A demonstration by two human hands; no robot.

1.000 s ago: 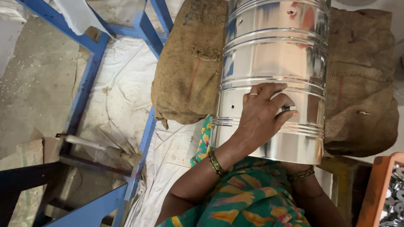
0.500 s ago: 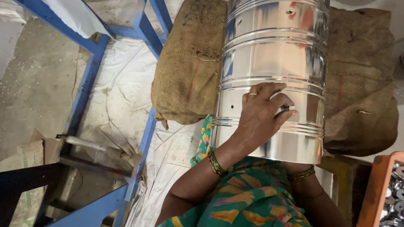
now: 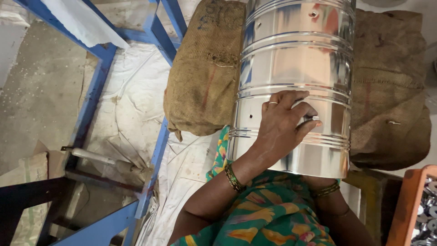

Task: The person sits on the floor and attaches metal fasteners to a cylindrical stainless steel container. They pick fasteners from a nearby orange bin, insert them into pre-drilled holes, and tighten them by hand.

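A worker's left hand (image 3: 284,123) lies on the side of a shiny ribbed steel drum (image 3: 296,82), fingers curled and pinching a small metal piece against its wall. The drum lies on its side across burlap sacks (image 3: 200,77), its near end at the worker's lap. The right hand is hidden under the drum, only its bangled wrist (image 3: 325,190) showing, so its grip cannot be told. Good practice here, by the look of it: steady the drum and seat the piece squarely. A blue frame (image 3: 98,82) stands left.

Glossy ribbed metal drum (image 3: 296,68), rough burlap sack (image 3: 200,82)
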